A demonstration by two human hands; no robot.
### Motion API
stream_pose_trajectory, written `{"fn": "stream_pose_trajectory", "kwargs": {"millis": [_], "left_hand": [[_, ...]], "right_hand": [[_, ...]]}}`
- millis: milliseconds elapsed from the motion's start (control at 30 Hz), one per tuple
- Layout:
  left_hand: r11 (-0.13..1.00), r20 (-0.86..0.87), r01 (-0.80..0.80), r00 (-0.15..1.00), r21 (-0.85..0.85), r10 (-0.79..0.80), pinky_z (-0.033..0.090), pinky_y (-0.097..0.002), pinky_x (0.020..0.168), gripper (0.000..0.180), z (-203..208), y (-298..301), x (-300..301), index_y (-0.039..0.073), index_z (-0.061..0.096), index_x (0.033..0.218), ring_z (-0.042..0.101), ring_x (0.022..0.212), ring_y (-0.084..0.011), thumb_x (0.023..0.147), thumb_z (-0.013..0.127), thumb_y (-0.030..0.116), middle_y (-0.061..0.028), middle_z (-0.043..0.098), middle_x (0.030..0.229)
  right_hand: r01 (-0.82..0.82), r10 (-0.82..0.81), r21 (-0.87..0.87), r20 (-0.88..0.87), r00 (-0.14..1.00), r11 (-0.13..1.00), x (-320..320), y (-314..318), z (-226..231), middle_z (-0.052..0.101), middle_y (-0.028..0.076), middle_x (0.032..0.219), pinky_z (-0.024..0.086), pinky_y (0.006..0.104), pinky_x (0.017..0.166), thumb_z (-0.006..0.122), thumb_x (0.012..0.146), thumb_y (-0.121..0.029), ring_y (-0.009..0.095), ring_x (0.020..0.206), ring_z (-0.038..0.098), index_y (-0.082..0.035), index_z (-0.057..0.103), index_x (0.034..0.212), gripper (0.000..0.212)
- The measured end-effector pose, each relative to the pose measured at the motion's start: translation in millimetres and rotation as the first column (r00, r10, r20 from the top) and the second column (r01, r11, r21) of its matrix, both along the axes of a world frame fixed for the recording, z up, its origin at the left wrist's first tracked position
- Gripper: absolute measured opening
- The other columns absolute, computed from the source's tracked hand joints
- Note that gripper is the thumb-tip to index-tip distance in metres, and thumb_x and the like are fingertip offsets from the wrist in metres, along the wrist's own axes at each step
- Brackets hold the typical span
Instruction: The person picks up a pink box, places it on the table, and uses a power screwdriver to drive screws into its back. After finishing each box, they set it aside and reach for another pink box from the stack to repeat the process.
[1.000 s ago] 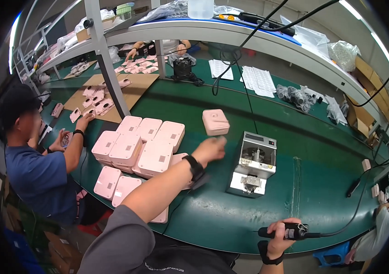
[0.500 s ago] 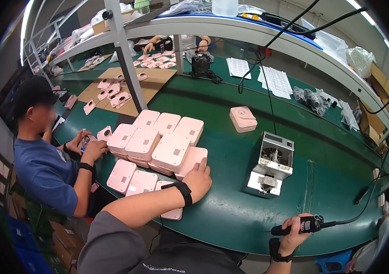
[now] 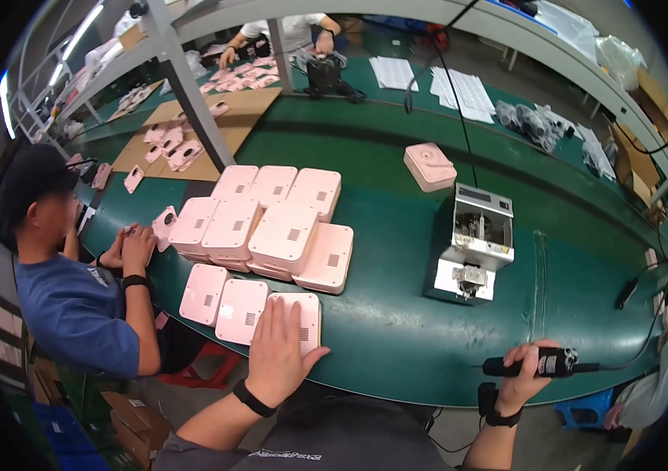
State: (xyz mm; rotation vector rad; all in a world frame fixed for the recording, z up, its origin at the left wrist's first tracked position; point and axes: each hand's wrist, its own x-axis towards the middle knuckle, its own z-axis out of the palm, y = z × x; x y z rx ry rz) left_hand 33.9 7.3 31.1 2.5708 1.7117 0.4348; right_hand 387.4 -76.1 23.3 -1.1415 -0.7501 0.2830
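My left hand [image 3: 277, 357] lies flat with fingers spread on a pink square plastic case [image 3: 310, 311], at the right end of a short front row. To its left in that row are two more cases, the nearer being a pink case [image 3: 241, 308]. Behind them rises a pile of similar pink cases [image 3: 285, 235], vent slots facing up. At the right, my right hand [image 3: 524, 381] is wrapped round a black electric screwdriver [image 3: 554, 363], whose thin bit points left over the bench edge. A cord trails from its right end.
A metal screw feeder [image 3: 471, 251] stands right of the pile, with a single pink case [image 3: 430, 166] behind it. At the left, a co-worker [image 3: 75, 290] handles a part. Pink panels [image 3: 169, 145] lie on cardboard. A shelf post [image 3: 193, 102] rises behind the pile.
My left hand has moved from the right-hand case of the pile down to the front row's right case. My right hand still holds the screwdriver. The whole view has shifted slightly.
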Motion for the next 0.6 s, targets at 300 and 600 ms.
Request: {"fn": "stream_pose_trajectory", "kwargs": {"millis": [300,600], "left_hand": [[0.928,0.106,0.355,0.933,-0.111,-0.344,0.029,-0.0545,0.113,0.079,-22,-5,16,-0.008,0.044,0.135,0.036,0.136,-0.0472,0.079,0.075,0.039,-0.0316,0.038,0.143],[0.723,0.324,0.680,0.716,-0.122,-0.618,0.032,-0.0537,0.113,0.071,-31,43,82,0.018,0.052,0.138,0.041,0.134,-0.0404,0.074,0.080,0.025,-0.0203,0.036,0.148]], "right_hand": [[-0.226,0.232,0.074,-0.090,0.969,0.971,-6,41,38,0.049,0.006,0.069,0.044,0.0334,0.052,0.054,0.095,-0.015,0.016,0.052,0.048,-0.006,0.048,0.106,0.016],[-0.291,0.279,0.126,0.106,0.954,0.948,-14,118,86,0.050,0.007,0.068,0.045,0.0347,0.051,0.052,0.094,-0.013,0.016,0.050,0.048,-0.005,0.048,0.102,0.012]]}}
